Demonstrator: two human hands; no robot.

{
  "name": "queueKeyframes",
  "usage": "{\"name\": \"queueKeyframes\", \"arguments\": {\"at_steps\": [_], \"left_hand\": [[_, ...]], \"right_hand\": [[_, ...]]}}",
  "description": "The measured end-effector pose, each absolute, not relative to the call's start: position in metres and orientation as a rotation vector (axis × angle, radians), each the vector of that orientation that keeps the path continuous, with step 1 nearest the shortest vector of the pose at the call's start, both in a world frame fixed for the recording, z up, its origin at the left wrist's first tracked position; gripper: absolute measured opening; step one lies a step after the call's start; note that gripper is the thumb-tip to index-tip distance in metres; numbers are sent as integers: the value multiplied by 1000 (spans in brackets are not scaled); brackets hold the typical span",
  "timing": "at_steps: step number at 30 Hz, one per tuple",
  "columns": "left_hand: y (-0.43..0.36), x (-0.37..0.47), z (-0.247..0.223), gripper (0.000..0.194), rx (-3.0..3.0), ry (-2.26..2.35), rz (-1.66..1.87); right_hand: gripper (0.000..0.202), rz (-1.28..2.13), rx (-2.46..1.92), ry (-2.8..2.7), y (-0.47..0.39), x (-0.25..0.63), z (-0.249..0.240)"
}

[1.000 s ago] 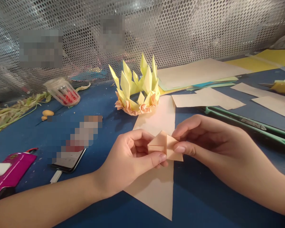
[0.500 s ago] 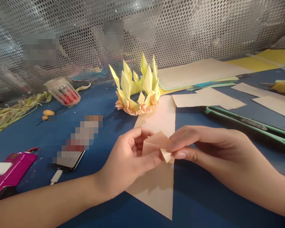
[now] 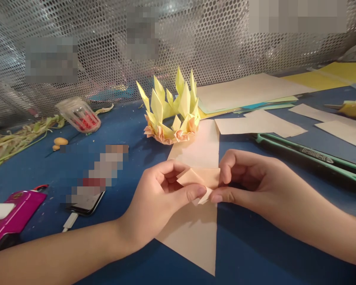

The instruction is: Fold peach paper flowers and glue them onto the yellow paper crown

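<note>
A small folded piece of peach paper (image 3: 207, 176) is held up above a long peach paper strip (image 3: 195, 241) lying on the blue table. My left hand (image 3: 163, 198) pinches it between thumb and fingers from the left. On its right side, my right hand (image 3: 252, 182) has thumb and curled fingers closed at the paper's edge and lower corner. Just behind the hands stands a crown (image 3: 172, 114) of pointed yellow paper pieces with peach folded flowers round its base.
Left lie a phone (image 3: 87, 202) with a white cable, a magenta case (image 3: 23, 211) and a tipped clear jar (image 3: 80, 114) with red bits. Right are paper strips (image 3: 246, 124) and a green-edged black tool (image 3: 308, 154). Perforated metal (image 3: 225, 43) rises behind.
The folded paper has turned, showing a wider flap on the right. My right hand's fingers have shifted and curled at its edge, while my left thumb still presses on it.
</note>
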State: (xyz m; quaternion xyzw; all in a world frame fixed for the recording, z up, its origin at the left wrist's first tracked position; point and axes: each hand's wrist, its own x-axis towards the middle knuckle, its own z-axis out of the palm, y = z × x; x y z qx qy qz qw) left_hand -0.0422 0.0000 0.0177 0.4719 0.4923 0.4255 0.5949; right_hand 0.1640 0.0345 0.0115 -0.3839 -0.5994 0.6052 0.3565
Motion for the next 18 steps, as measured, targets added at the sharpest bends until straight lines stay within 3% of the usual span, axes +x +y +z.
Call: {"name": "queueKeyframes", "arguments": {"at_steps": [9,18], "left_hand": [[0,-42,22,29,1184,1122,960],[-1,-42,20,24,1179,1162,840]], "right_hand": [[45,1574,-1018,-1537,34,166,11],[22,1302,-971,-1751,34,165,9]]}}
